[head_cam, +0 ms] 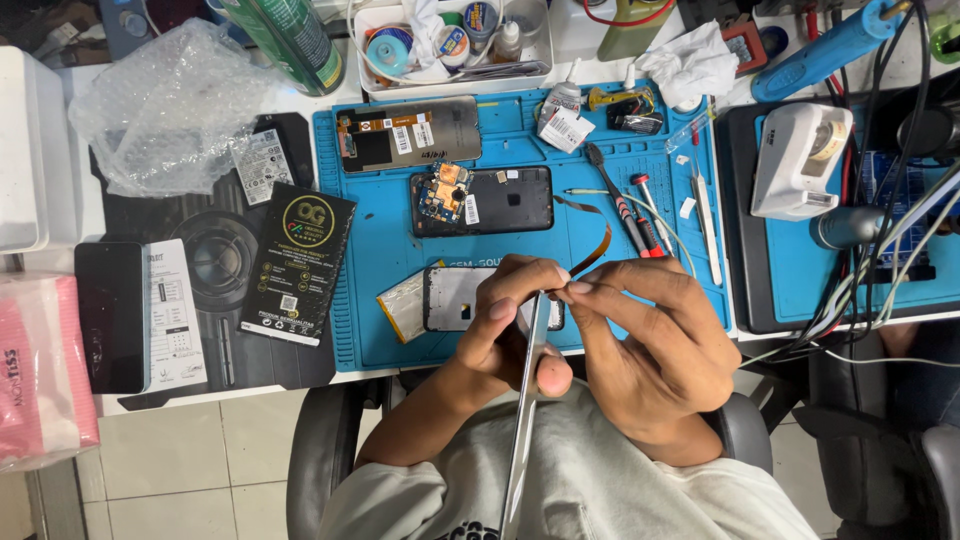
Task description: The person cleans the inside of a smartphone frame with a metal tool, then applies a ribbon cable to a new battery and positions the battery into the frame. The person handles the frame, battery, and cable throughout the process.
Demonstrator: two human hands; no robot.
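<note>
- Left hand [510, 330] is gripping a thin flat silvery phone panel [524, 420] seen edge-on, fingers wrapped around its upper end, thumb pressing the face.
- Right hand [655, 345] is pinching at the panel's top edge, thumb and forefinger closed narrow right where they meet the left fingertips; what is between them is too small to tell.
- Panel is running from the hands down toward 6 o'clock, over the person's grey shirt [600, 480].
- Blue silicone work mat [380, 250] is lying on the desk at 12 o'clock from the hands.
- On the mat: black phone body with exposed circuit board [485, 200] at 12 o'clock, grey phone back frame [405, 135] at 11, white phone frame [450, 298] just behind the left hand.
- Red-and-black screwdrivers [635, 215] and metal tweezers [707, 225] are lying at 1 o'clock.
- Black flat retail box [298, 265] is sitting at 9 o'clock, crumpled bubble wrap [165, 110] at 10.
</note>
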